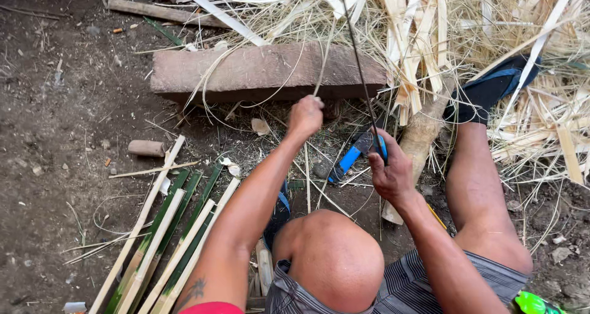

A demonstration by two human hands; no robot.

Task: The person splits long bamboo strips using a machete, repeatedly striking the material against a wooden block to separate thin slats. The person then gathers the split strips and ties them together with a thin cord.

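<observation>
My left hand (305, 116) is closed around a thin pale bamboo strip (324, 59) that runs up over the stone block. My right hand (390, 171) grips a long dark thin strip (356, 56) that rises toward the top of the view, with a bit of blue showing at the fingers. A blue-handled tool (349, 159) lies just left of that hand; I cannot tell whether the hand holds it. Both hands are above bare soil, between my left knee (335, 259) and the block.
A long reddish stone block (264, 71) lies across the ground ahead. A heap of pale bamboo strips and fibres (479, 25) fills the upper right. Split green-and-pale slats (166, 240) lie at lower left. A wooden chunk (421, 136) sits by my sandalled foot (491, 90).
</observation>
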